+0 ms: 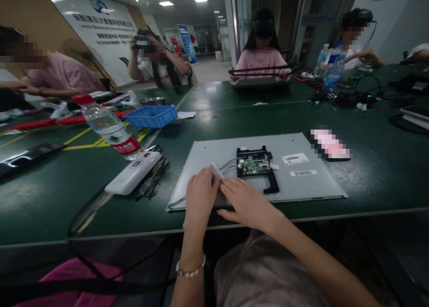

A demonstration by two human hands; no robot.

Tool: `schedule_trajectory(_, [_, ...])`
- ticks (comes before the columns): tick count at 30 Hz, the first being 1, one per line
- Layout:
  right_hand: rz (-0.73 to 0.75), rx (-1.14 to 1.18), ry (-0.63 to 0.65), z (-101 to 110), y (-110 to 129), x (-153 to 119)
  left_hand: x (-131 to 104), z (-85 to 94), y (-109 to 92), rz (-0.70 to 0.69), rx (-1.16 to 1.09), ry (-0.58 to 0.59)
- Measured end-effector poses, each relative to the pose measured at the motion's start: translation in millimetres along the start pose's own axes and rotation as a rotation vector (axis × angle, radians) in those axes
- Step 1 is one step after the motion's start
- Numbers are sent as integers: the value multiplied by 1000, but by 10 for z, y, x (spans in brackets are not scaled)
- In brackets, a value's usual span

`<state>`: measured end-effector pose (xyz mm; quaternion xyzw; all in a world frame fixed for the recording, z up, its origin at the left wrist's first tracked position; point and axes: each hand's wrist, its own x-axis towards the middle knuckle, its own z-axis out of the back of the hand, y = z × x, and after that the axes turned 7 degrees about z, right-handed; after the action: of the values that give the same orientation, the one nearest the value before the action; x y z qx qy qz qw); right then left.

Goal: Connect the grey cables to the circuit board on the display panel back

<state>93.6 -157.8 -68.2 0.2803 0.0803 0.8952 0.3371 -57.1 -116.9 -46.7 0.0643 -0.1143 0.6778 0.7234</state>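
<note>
A flat light-grey panel [311, 141], like the back of a screen, lies on the table before me. On it sits a black plastic frame [273, 182] around a green circuit board [253, 166], with thin grey cables [231, 164] running left towards my hands. My left hand [201, 193] is closed over the panel's left part, thumb and forefinger on a small white piece [217, 170], perhaps tape or a label. My right hand [248, 202] has its fingers stretched out, their tips at that white piece and the thumb apart. What lies under my fingers is hidden.
Left of the panel are a white power bank [134, 173], glasses [152, 179], a water bottle [110, 128] and a blue tray [152, 116]. A phone [330, 144] lies to the right. Several people sit around the table; one opposite holds a dark strip [259, 71].
</note>
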Motion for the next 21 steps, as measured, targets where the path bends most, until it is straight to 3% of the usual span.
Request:
schedule_trajectory(6, [14, -26, -2, 30, 19, -38, 41, 15, 8, 56, -20, 40])
schedule_trajectory(11, [58, 0, 34, 164, 11, -56, 37, 21, -1, 27, -69, 3])
schedule_trajectory(17, [28, 18, 59, 602, -134, -203, 29, 32, 46, -42, -195, -183])
schedule_trajectory(21, [-130, -63, -4, 950, -497, -400, -56, 106, 58, -206, -203, -134])
